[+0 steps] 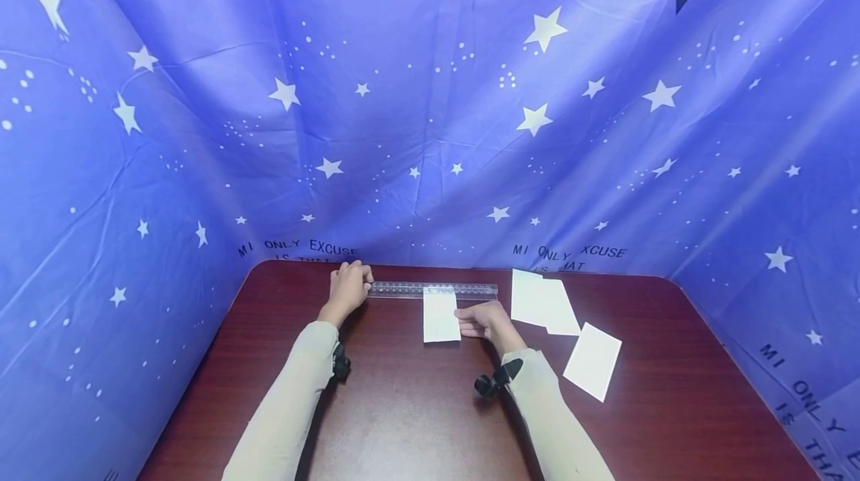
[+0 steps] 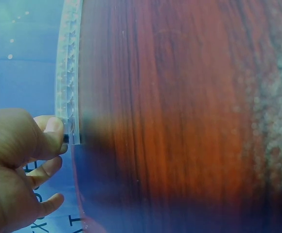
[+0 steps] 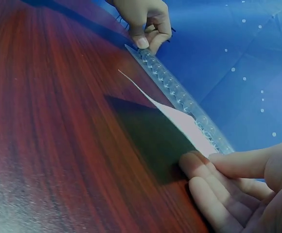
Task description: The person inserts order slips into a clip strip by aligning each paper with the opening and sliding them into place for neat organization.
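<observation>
A long clear plastic binding comb (image 1: pixel 396 289) with a row of loops lies along the table's far edge. My left hand (image 1: pixel 348 290) pinches its left end between thumb and index finger, the other fingers loosely bent, as the left wrist view shows. In my right hand (image 1: pixel 490 323) a small white sheet of paper (image 1: pixel 441 320) is pinched by its right edge. The sheet's top edge overlaps the comb to the right of its middle. In the right wrist view the paper (image 3: pixel 185 124) is tilted up from the table and casts a dark shadow below it.
Two overlapping white sheets (image 1: pixel 544 302) lie at the back right, and another white sheet (image 1: pixel 593 361) lies closer on the right. Starry blue cloth (image 1: pixel 430 130) hangs around the dark red wooden table (image 1: pixel 396 406). Each sleeve carries a black wrist device (image 1: pixel 496 380).
</observation>
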Demonstrator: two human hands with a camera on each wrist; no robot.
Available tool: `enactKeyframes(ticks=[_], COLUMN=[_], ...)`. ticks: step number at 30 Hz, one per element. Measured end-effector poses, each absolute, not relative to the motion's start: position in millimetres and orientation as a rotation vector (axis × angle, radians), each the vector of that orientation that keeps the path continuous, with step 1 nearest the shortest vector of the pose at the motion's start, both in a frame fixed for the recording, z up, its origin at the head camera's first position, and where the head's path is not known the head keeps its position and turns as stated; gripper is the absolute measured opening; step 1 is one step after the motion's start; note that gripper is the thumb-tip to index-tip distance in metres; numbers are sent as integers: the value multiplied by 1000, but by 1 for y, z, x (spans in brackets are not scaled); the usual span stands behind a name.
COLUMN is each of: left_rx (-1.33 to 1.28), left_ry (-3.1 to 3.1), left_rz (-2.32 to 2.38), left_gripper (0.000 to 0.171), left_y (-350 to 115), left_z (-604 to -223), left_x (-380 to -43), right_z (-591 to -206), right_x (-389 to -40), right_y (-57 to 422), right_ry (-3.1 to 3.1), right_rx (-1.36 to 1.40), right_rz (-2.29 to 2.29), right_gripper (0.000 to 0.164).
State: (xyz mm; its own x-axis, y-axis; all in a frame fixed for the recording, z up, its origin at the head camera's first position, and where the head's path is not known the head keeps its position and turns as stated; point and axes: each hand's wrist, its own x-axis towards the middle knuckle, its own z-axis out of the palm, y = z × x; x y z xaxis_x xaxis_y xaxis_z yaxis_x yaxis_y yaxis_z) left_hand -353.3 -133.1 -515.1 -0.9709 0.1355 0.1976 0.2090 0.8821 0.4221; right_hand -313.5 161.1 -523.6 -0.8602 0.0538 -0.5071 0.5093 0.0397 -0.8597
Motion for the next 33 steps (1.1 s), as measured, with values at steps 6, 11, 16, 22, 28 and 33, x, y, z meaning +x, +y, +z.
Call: enactKeyframes(ticks=[6, 11, 16, 22, 28, 33], left_rx=[-274, -275, -265, -276, -273, -270], left_ry=[-2881, -2882, -2883, -2886, -2875, -2879], left_rz=[-668, -665, -673, -667, -664, -664], left_gripper=[15, 15, 15, 16, 15, 15], left_y=[-133, -134, -133, -134, -134, -134], left_z=[-518, -518, -518, -518, -518, -518], left_x=[-355, -356, -355, -354, -354, -356], right_z=[-526, -526, -523, -524, -527, -528], right_x=[-311, -309, -310, -310, -309, -305], right_y=[160, 161, 163, 163, 161, 161], right_ry=[2000, 2001, 1991, 2006, 2012, 2022], right_rx=[620, 626, 585, 577, 623, 608], right_rz=[-1940, -1929, -1885, -1863, -1924, -1976], right_gripper=[9, 10, 12, 14, 16, 17])
